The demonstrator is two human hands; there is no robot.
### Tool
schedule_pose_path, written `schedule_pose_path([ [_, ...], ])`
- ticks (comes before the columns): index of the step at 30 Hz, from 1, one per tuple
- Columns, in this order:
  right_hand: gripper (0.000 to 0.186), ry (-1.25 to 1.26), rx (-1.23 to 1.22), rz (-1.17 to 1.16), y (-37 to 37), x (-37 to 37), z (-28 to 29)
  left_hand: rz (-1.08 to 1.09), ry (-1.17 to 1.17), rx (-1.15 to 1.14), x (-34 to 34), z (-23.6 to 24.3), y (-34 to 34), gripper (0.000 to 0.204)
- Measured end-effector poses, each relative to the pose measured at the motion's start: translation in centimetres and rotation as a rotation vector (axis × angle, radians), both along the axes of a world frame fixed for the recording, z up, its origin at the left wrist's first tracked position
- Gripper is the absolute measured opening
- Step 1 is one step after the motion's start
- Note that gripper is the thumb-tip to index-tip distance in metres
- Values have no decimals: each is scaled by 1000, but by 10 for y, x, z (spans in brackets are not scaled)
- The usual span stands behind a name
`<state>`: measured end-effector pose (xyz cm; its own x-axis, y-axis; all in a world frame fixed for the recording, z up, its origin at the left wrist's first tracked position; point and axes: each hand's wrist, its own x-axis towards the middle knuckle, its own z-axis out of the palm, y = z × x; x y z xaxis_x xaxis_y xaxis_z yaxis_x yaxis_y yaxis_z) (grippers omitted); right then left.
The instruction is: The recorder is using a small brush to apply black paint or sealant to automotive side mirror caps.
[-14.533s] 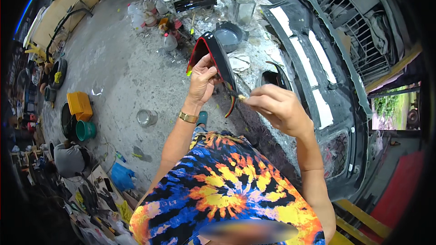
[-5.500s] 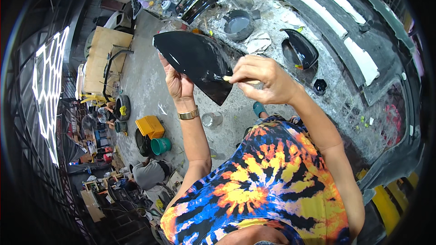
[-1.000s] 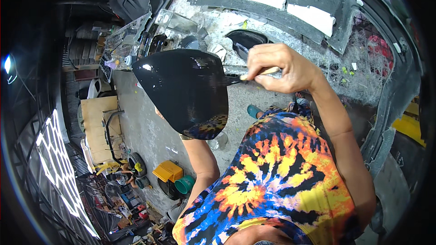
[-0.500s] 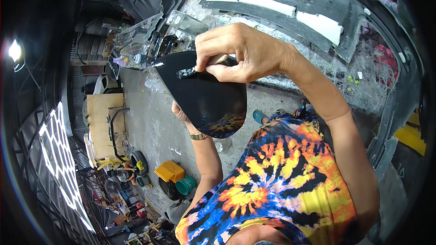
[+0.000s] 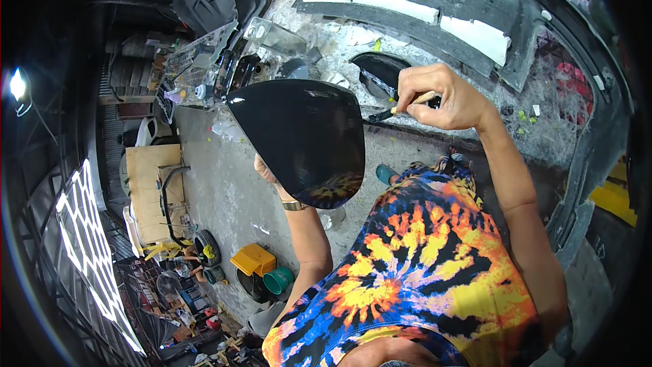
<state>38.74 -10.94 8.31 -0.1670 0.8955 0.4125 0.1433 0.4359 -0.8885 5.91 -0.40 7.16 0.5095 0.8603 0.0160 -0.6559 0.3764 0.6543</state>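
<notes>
A glossy black curved panel (image 5: pixel 299 139) is held up in the middle of the view, reflecting my patterned shirt. My left hand (image 5: pixel 265 168) grips it from behind at its left edge; most of those fingers are hidden by the panel. My right hand (image 5: pixel 438 98) is closed around a small brush (image 5: pixel 382 115) with a pale handle and black bristles, held just right of the panel and apart from it. Behind the brush, a second black glossy part (image 5: pixel 373 71) lies on the messy work surface, partly hidden by my hand.
A big dark bumper (image 5: pixel 475 54) with white strips lines the top and right. A transparent container (image 5: pixel 272 35) sits on the work surface. On the floor are a yellow bin (image 5: pixel 251 258), green bucket (image 5: pixel 278 278) and tyre (image 5: pixel 205 248). Partly hidden people are at lower left beside clutter.
My right hand and brush have moved rightward off the panel's face, which they were on half a second ago. Since earlier frames, the panel has turned to show more of its broad glossy face.
</notes>
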Motion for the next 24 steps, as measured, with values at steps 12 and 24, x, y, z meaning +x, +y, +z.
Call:
schedule_pose_path([
  [12, 14, 93, 419, 122, 72, -41, 67, -30, 31, 5, 7, -6, -5, 31],
  [24, 9, 130, 198, -22, -1, -2, -4, -65, 47, 1, 9, -10, -4, 28],
])
